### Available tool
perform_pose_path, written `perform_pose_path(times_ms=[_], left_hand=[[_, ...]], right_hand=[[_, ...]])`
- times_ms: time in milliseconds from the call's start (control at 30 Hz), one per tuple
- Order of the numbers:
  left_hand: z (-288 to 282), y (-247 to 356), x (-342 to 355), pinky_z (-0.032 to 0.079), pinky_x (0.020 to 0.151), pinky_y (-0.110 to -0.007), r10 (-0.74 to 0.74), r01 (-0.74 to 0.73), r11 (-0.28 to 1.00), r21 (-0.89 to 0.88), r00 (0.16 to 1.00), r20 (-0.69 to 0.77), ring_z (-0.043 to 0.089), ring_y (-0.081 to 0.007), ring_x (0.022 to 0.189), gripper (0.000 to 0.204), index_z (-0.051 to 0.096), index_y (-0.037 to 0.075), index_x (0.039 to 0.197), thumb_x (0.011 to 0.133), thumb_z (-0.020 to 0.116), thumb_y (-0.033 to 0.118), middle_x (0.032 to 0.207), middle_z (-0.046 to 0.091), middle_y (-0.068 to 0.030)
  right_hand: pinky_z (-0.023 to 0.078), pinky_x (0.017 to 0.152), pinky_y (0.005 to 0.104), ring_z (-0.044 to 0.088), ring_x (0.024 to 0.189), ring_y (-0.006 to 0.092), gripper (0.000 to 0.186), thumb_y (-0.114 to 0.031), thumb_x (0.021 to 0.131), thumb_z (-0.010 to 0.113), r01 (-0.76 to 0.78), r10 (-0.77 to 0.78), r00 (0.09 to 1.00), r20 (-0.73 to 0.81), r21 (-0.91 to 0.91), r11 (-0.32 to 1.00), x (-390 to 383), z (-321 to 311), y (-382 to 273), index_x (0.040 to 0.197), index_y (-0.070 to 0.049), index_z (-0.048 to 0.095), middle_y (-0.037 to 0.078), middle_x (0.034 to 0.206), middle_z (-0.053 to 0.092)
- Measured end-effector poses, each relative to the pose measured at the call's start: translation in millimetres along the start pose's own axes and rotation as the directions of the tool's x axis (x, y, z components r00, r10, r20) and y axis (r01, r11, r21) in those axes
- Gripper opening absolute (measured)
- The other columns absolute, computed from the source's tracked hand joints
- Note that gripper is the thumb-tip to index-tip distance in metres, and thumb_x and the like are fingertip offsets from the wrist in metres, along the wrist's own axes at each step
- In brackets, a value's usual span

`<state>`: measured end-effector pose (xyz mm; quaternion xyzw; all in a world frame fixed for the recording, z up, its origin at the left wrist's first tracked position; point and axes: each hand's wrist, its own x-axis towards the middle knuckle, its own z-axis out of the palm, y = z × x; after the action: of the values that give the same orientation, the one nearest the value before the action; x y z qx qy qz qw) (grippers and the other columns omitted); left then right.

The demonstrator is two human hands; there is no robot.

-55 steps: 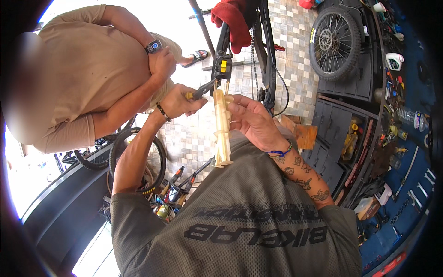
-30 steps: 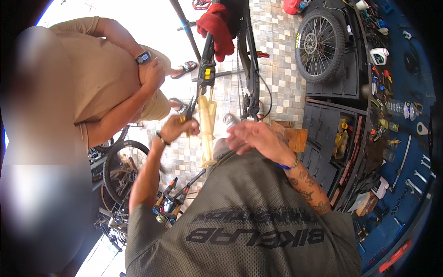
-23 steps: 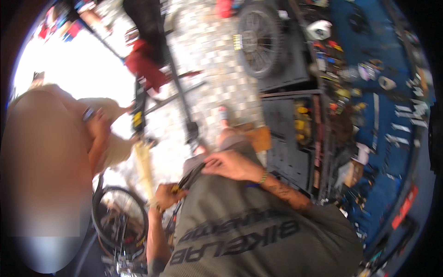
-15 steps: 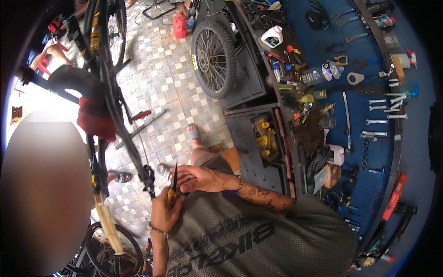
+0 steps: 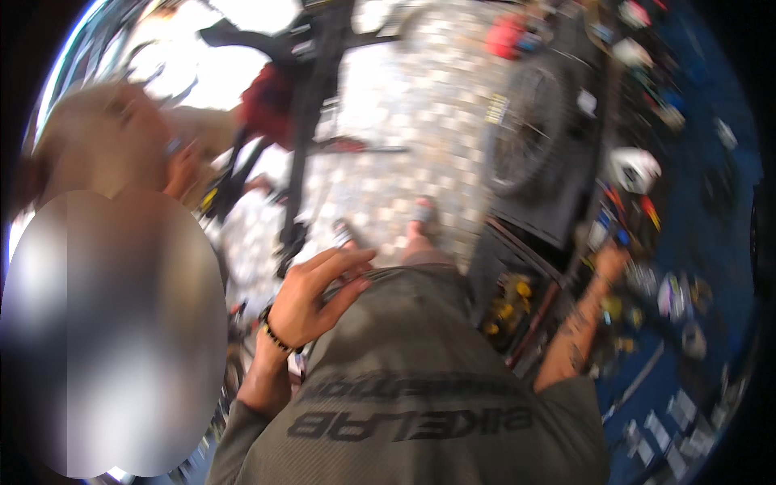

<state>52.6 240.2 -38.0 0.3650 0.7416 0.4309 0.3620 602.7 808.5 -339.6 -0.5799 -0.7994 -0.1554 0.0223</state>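
Note:
My left hand (image 5: 311,297) hovers in front of my shirt, with its fingers loosely bent and the thumb apart; I see nothing in it. My right arm stretches out to the right, and my right hand (image 5: 612,263) is at the cluttered workbench (image 5: 584,271), next to several blue and orange-handled tools (image 5: 608,220). Motion blur hides its fingers and anything in them. Ahead to the left stands a black bicycle frame (image 5: 305,149) with a dark red cloth-like thing (image 5: 269,103) on it.
A bicycle wheel (image 5: 529,129) leans against the dark cabinet. Yellow items (image 5: 508,303) lie in an open compartment under the bench. A white bottle (image 5: 633,170) stands on the bench. Another person (image 5: 105,145) is close on the left. Beyond my feet lies the tiled floor (image 5: 440,105).
The view has swung. My hands, together at a yellow-handled pointed tool before, are now apart; the right has gone out to the bench. That tool no longer shows.

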Motion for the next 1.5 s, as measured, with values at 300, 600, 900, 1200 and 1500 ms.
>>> perform_pose_path(times_ms=[300, 600, 900, 1200, 1500], left_hand=[[-80.6, 49.8, -119.4, 0.055, 0.076, -0.035, 0.004, 0.435, 0.787, 0.436, 0.705, -0.71, 0.071, -0.0261, 0.088, 0.033, 0.075, 0.002, 0.122, 0.089, 0.077, -0.004, 0.099, 0.074, -0.0139], [-140.5, -21.2, -140.4, 0.053, 0.088, -0.044, -0.105, 0.611, 0.511, 0.605, 0.743, -0.661, 0.066, -0.0317, 0.101, 0.054, 0.069, 0.006, 0.131, 0.085, 0.086, 0.029, 0.11, 0.067, -0.011], [-161.2, -33.1, -151.1, 0.052, 0.081, -0.045, -0.193, 0.588, 0.564, 0.58, 0.777, -0.6, 0.066, -0.0316, 0.091, 0.035, 0.067, 0.005, 0.122, 0.09, 0.076, 0.016, 0.097, 0.063, -0.0107], [-148.3, -32.4, -138.5, 0.05, 0.079, -0.039, -0.214, 0.637, 0.329, 0.697, 0.77, -0.601, 0.061, -0.0248, 0.092, 0.045, 0.065, -0.002, 0.132, 0.089, 0.066, 0.013, 0.096, 0.059, -0.0099], [-151.8, -42.7, -139.0, 0.049, 0.075, -0.039, -0.147, 0.58, 0.237, 0.779, 0.814, -0.561, 0.062, -0.0246, 0.086, 0.039, 0.068, -0.005, 0.122, 0.093, 0.073, 0.021, 0.088, 0.059, -0.008]], right_hand=[[0.055, 0.102, 0.0533, 0.067, 0.124, 0.0426, 0.063, -0.047, 0.098, 0.072, -0.378, 0.378, 0.925, -0.021, 0.01, 0.926, 2.2, -131.3, -184.4, 0.133, 0.004, 0.064, 0.029, 0.134, 0.066], [0.053, 0.097, 0.0361, 0.066, 0.108, 0.0184, 0.019, -0.008, 0.102, 0.07, 0.315, -0.632, 0.696, -0.341, 0.936, -0.157, -135.7, -359.1, -619.8, 0.12, -0.003, 0.07, 0.007, 0.119, 0.07], [0.05, 0.1, 0.0412, 0.069, 0.111, 0.0265, 0.02, -0.021, 0.096, 0.075, 0.418, -0.678, -0.263, -0.686, 0.552, -0.721, -232.0, -455.7, -772.8, 0.113, -0.01, 0.075, 0.005, 0.111, 0.074], [0.051, 0.095, 0.0388, 0.07, 0.101, 0.0243, 0.017, -0.015, 0.094, 0.076, 0.197, -0.54, -0.524, -0.659, 0.523, -0.829, -229.3, -458.5, -810.3, 0.11, -0.009, 0.075, 0.005, 0.1, 0.074], [0.055, 0.09, 0.041, 0.073, 0.087, 0.0263, 0.008, -0.009, 0.091, 0.068, 0.138, -0.482, -0.518, -0.706, 0.488, -0.862, -228.6, -455.0, -819.8, 0.097, -0.007, 0.072, 0.008, 0.084, 0.073]])
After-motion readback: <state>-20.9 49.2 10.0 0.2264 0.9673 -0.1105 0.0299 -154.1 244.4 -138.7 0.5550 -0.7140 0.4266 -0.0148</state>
